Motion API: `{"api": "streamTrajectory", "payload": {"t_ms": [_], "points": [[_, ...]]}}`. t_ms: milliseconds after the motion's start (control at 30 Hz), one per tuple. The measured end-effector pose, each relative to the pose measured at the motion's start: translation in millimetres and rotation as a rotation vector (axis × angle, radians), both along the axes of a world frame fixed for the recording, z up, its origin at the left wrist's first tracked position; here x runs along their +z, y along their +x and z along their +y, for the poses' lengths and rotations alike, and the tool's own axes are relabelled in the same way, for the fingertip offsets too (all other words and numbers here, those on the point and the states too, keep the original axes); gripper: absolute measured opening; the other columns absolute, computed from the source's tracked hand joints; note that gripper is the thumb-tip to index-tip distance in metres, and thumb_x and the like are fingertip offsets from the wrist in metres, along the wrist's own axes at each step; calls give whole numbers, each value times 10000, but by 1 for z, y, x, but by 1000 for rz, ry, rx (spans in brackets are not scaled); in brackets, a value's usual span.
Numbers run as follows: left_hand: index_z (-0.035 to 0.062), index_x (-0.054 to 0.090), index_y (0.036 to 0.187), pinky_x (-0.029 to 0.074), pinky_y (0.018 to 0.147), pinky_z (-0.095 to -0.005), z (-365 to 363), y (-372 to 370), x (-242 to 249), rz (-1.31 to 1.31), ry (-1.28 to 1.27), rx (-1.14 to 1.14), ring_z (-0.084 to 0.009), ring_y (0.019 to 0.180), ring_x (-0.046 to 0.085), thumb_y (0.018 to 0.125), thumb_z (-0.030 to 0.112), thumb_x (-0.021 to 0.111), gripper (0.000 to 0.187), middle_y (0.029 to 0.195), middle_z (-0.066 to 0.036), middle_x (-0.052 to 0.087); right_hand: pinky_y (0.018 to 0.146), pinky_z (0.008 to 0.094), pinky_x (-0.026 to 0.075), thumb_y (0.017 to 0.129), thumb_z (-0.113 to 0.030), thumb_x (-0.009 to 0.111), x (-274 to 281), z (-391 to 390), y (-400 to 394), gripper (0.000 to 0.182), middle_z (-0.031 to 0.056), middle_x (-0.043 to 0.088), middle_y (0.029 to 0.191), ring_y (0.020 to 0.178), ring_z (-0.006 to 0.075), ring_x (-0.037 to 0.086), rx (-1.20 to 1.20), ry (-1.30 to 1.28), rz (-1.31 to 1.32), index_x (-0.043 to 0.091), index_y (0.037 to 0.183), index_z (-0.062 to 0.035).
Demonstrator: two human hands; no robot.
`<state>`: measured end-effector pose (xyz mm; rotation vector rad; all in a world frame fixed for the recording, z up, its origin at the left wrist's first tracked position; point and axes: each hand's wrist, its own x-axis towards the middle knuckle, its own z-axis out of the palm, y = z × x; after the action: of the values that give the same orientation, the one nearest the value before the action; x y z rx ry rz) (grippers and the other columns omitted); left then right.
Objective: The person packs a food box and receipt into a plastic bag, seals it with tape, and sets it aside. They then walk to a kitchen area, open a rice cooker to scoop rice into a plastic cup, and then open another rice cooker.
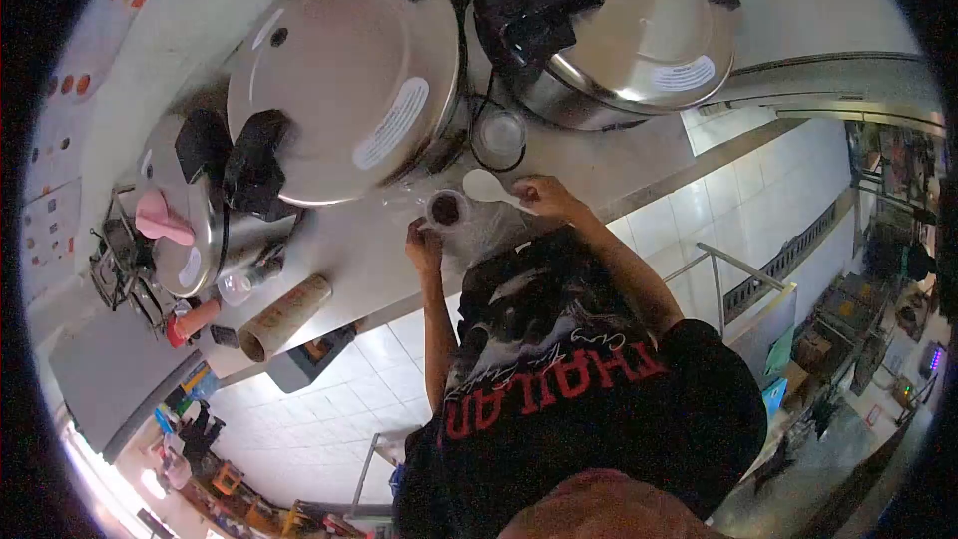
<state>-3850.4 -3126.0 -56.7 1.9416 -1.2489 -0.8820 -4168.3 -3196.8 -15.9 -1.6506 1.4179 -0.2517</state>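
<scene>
My left hand (424,247) is closed on the side of a small clear cup (447,210) with dark contents. In my right hand (544,197) is the handle of a white spoon (484,186), its bowl just right of the cup's rim. Both hands are over the pale counter (639,155), near its front edge. Crinkled clear plastic (489,232) lies below the cup and spoon. A clear round container (501,134) stands above the spoon, beside a black cord.
Large lidded metal pots (339,80) (639,20) stand along the back. A smaller pot (190,205) at left has a pink item (163,218) on its lid. A patterned cylinder (286,317) lies near the front edge, beside a red-capped bottle (192,322).
</scene>
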Motion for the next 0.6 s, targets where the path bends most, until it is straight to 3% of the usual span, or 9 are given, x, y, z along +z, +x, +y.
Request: {"api": "streamTrajectory", "payload": {"t_ms": [33, 67, 100, 167, 267, 367, 500, 600], "points": [[32, 603, 1104, 481, 512, -323, -2, 1, 5, 119, 33, 47, -154, 549, 588, 846, 119, 604, 272, 657, -84, 626, 762, 366, 515, 740, -206, 756, 15, -6, 2, 409, 118, 674, 913, 826, 268, 661, -48, -1, 43, 629, 1095, -49], [28, 587, 1135, 482, 513, -313, -3, 2, 10, 238, 69, 98, -151, 554, 585, 860, 140, 612, 297, 679, -86, 628, 845, 374, 510, 649, -284, 841, -1, -12, -5, 674, 133, 660, 1030, 926, 292, 651, -127, -52, -17, 566, 1218, -50], [25, 570, 1166, 483, 513, -303, -2, 3, 15, 355, 107, 150, -148, 559, 581, 875, 161, 621, 325, 702, -88, 630, 876, 377, 497, 625, -299, 857, -13, -19, -4, 731, 135, 651, 1055, 958, 293, 640, -218, -213, 35, 545, 1234, -44], [26, 525, 1226, 483, 517, -288, 8, 8, -3, 343, 104, 230, -150, 589, 589, 893, 196, 622, 386, 783, -105, 637, 939, 384, 472, 575, -329, 890, -30, -35, 1, 847, 139, 633, 1105, 1020, 294, 620, -404, -538, 135, 503, 1266, -30], [37, 465, 1296, 491, 526, -279, 21, 10, 3, 395, 109, 318, -160, 644, 614, 904, 208, 618, 455, 904, -133, 640, 985, 393, 433, 544, -350, 905, -26, -61, 19, 907, 130, 624, 1131, 1072, 299, 593, -443, -600, 7, 472, 1275, -30], [48, 427, 1333, 505, 536, -280, 40, 12, 13, 457, 84, 371, -177, 689, 637, 908, 206, 612, 490, 985, -151, 635, 981, 401, 435, 544, -342, 902, 4, -75, 43, 847, 128, 631, 1114, 1060, 298, 599, -525, -397, -343, 513, 1232, -38], [57, 408, 1349, 520, 552, -276, 56, 16, 25, 462, 88, 416, -190, 709, 650, 911, 214, 610, 507, 1007, -147, 633, 941, 386, 465, 549, -281, 903, -14, -74, 36, 752, 127, 639, 1116, 1044, 282, 613, -441, -521, -223, 561, 1175, -44], [56, 407, 1347, 520, 561, -274, 68, 24, 29, 468, 70, 419, -183, 704, 645, 919, 217, 603, 497, 1010, -136, 634, 917, 390, 477, 548, -264, 901, 50, -60, 34, 723, 121, 646, 1120, 1019, 279, 627, -417, -545, -287, 581, 1161, -56]]}}
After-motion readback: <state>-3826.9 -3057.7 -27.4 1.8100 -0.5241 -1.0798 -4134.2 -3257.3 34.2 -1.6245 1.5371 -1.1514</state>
